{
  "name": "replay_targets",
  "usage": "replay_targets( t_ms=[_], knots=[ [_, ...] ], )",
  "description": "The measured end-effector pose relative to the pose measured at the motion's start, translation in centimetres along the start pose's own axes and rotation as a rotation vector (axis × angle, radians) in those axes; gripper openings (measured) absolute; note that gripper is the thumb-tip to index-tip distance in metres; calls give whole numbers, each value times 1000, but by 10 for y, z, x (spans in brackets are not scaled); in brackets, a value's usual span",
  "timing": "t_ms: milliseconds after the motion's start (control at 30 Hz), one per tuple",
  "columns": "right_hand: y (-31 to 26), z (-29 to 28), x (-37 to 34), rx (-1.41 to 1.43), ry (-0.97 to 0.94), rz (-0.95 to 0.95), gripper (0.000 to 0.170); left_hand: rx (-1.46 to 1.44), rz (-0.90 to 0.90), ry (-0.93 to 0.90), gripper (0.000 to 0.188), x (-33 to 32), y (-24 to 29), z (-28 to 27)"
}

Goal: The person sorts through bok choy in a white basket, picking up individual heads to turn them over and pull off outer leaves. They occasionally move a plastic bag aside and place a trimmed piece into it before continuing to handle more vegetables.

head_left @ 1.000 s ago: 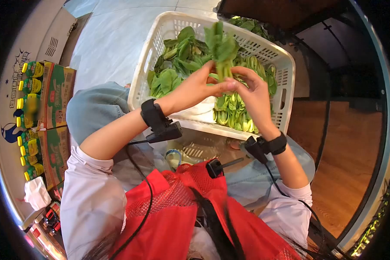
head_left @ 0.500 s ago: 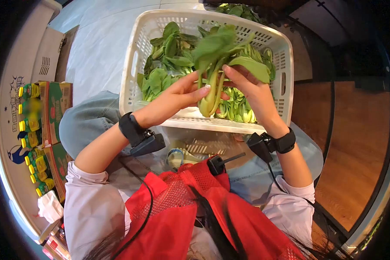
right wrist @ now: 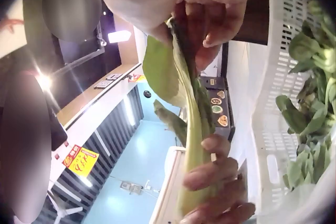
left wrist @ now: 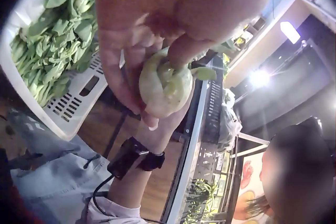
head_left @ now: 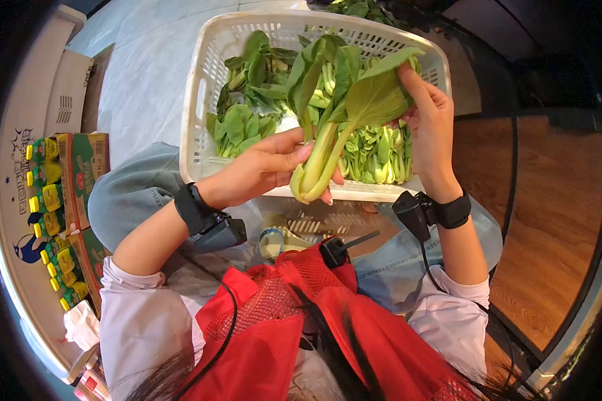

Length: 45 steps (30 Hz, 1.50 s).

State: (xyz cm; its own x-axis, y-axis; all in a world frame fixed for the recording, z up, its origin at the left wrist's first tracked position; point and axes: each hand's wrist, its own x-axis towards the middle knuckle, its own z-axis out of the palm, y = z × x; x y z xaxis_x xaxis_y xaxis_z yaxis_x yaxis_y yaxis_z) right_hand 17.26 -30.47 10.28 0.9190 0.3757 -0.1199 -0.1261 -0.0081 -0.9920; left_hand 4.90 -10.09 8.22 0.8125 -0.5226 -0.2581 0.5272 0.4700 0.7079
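One head of bok choy (head_left: 322,159) is held in two hands above the near edge of one white basket (head_left: 374,193), its pale base jutting out past that edge and its leaves fanning toward the far right corner. The left hand (head_left: 277,160) grips the stalks near the base, thumb on top and fingers curled beneath. The right hand (head_left: 430,123) pinches the tip of one broad leaf between thumb and fingers.

Two piles lie in the basket: loose leafy greens (head_left: 242,125) along the left edge, and bunched bok choy (head_left: 384,157) toward the near right corner; overlap prevents counting either. Beyond the far edge, more greens (head_left: 361,9) lie outside the basket. Well off its left edge stand two cartons (head_left: 81,174) beside roughly eight yellow-capped bottles (head_left: 50,198).
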Motion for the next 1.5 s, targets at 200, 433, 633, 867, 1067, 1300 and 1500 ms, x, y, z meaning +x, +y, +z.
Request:
replay_targets(
  t_ms=[200, 433, 633, 867, 1067, 1300, 1500],
  knots=[
    [4, -4, 3, 64, 33, -80, 37, -81, -25, -14, 43, -1, -6, -5],
    [-2, -10, 1, 13, -46, -64, 34, -171, 27, 5, 41, -1, -9, -8],
    [-15, -16, 5, -110, -127, -101, 38, -265, 55, 22, 38, -4, -7, -10],
    [-29, -18, -1, -15, -223, -24, 31, -331, 36, -77, 40, -4, -11, -14],
    [-32, -25, 1, -225, -220, -210, 21, -235, -65, 46, 39, -6, -9, -6],
    [-37, -39, 2, -163, -159, 5, 26, -202, -67, -55, 38, -10, -13, -13],
    [-33, -47, 4, 98, -241, 220, 25, -144, -76, -69, 39, -11, -12, -16]
  ],
)
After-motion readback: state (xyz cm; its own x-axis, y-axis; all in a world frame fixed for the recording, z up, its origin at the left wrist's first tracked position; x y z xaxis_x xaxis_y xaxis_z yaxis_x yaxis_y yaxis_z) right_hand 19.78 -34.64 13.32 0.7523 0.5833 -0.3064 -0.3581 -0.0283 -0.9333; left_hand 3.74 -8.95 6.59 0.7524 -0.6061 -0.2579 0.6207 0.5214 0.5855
